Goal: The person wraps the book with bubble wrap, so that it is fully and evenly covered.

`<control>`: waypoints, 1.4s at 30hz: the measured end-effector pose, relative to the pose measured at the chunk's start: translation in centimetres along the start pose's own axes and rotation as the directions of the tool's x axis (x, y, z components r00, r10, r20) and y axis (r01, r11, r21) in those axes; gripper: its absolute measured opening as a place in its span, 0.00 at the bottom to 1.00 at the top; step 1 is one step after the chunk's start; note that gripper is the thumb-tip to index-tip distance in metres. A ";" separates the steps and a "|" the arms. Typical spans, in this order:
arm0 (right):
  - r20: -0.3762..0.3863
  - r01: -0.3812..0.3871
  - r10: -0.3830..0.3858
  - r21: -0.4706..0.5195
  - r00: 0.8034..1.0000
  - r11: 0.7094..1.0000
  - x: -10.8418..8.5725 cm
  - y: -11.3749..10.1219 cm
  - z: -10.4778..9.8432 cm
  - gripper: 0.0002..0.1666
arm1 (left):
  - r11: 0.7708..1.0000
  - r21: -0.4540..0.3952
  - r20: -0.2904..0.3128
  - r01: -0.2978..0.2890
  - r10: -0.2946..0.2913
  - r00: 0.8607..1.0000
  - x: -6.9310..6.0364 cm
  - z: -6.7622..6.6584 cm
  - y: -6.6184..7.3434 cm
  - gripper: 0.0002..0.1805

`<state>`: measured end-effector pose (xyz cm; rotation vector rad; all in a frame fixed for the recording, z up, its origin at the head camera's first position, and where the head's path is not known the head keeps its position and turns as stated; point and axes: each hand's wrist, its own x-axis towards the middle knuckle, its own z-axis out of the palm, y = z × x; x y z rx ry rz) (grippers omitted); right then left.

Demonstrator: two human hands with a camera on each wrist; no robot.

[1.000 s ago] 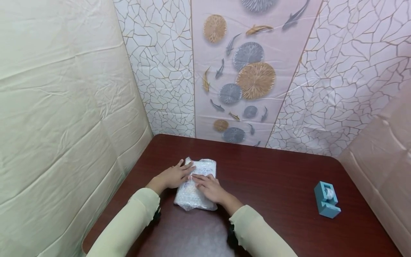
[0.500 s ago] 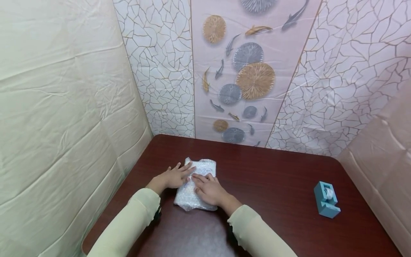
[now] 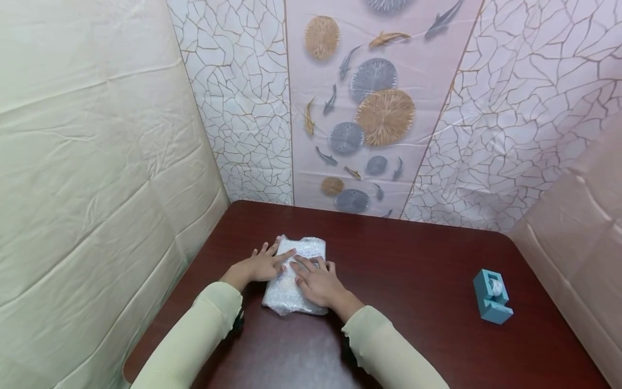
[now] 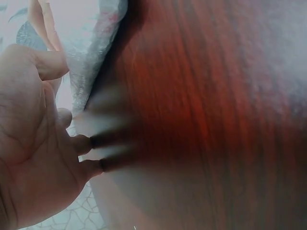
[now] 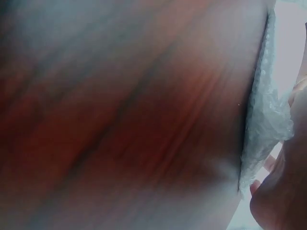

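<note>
A flat rectangular package wrapped in bubble wrap (image 3: pixel 288 294) lies on the dark red-brown table. My left hand (image 3: pixel 262 265) rests at its left side with fingers spread, some on the wrap and some beyond its edge. Across the right half of the package my right hand (image 3: pixel 320 283) lies with fingers extended, pressing the top. In the left wrist view the bubble wrap (image 4: pixel 91 52) shows beside the left palm (image 4: pixel 33 143). The right wrist view shows the wrap's bubbled edge (image 5: pixel 264 120) next to the right hand (image 5: pixel 283 187). What is inside the wrap is hidden.
A light blue tape dispenser (image 3: pixel 492 297) with a roll of clear tape stands on the right part of the table (image 3: pixel 413 281). Cream quilted cloth (image 3: pixel 112 189) hangs along the left side, and a patterned cloth (image 3: pixel 350 108) covers the back.
My left fingers have spread wider and shifted leftward on the package. The right hand's fingers have spread and slid slightly right. The head view has tilted a little.
</note>
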<state>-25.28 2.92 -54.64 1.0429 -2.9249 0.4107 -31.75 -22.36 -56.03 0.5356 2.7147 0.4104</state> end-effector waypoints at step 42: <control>0.100 -0.094 0.105 -0.111 0.989 0.989 -1.6 -0.9 -1.5 0.40 | 0.979 0.203 -0.150 0.023 0.008 0.989 -4.7 -1.5 4.2 0.32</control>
